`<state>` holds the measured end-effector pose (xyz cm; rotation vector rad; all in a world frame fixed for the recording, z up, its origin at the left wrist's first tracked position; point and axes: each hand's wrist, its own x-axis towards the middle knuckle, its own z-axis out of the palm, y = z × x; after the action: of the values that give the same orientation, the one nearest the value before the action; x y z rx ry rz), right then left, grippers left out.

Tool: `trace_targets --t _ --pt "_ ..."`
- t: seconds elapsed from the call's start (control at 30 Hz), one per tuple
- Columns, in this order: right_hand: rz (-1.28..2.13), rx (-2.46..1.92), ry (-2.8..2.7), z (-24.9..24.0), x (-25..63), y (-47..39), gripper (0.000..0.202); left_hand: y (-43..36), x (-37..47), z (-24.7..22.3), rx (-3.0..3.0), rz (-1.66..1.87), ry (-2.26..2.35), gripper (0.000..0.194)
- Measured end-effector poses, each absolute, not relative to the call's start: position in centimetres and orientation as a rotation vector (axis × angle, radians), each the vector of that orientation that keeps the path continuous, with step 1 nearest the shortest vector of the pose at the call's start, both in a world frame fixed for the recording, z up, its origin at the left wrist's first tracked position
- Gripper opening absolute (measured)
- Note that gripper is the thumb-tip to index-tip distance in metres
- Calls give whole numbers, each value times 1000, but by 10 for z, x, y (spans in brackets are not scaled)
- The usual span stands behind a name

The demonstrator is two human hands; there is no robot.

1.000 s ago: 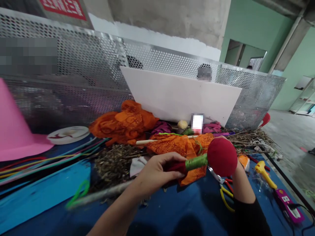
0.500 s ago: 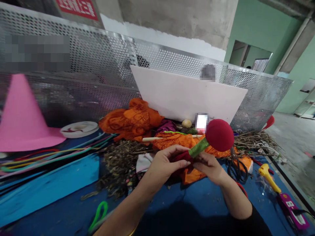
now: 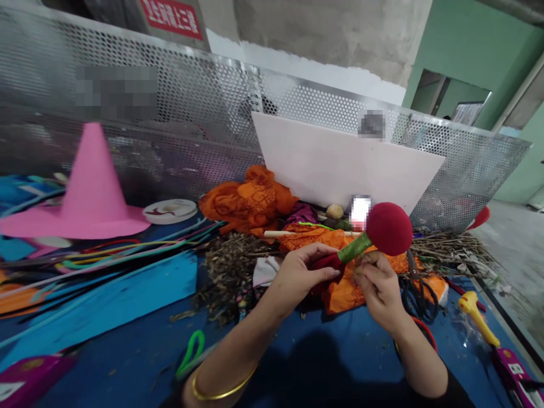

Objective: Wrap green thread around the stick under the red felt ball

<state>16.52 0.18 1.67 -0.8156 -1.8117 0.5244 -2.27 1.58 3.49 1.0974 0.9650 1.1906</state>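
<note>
A stick-like piece with a round red head point(image 3: 389, 229) and a neck wrapped in shiny green tape point(image 3: 354, 249) is tilted up to the right. My left hand point(image 3: 301, 279) is closed around its dark red lower end. Just below the green neck, the fingers of my right hand point(image 3: 379, 288) are pinched together. Something brownish shows at those fingertips, too blurred to name. Orange patterned cloth point(image 3: 340, 299) lies beneath both hands. Dark-handled scissors point(image 3: 419, 292) rest on the table right of my right hand.
A pink cone hat point(image 3: 93, 181) and a white ribbon spool point(image 3: 170, 211) stand at left. Dried plant scraps point(image 3: 232, 269) lie left of my hands. A white board point(image 3: 340, 164) leans on the perforated metal screen point(image 3: 204, 107). A yellow-handled tool point(image 3: 478, 317) lies at right.
My right hand has shifted from holding close under the green neck to a pinch slightly right of it. My left hand keeps its hold. The view has swung left.
</note>
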Motion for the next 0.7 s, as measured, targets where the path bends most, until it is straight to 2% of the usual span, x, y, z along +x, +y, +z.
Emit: trace_targets --t 0.07,0.2,0.3,0.4,0.7 --pt "553 -592 -1828 17 163 -3 22 16 -21 33 1080 1165 951 36" --pt "1002 -313 -1499 4 152 -3 28 16 -14 27 1088 1129 924 35" --pt "1246 -409 -1109 -3 143 -1 33 17 -6 19 1155 1177 955 38" --pt "1313 -592 -885 0 140 -2 34 18 1 9 1239 1231 1006 44" --pt "1365 -739 -586 16 135 -14 37 18 5 0 1492 1249 1209 26"
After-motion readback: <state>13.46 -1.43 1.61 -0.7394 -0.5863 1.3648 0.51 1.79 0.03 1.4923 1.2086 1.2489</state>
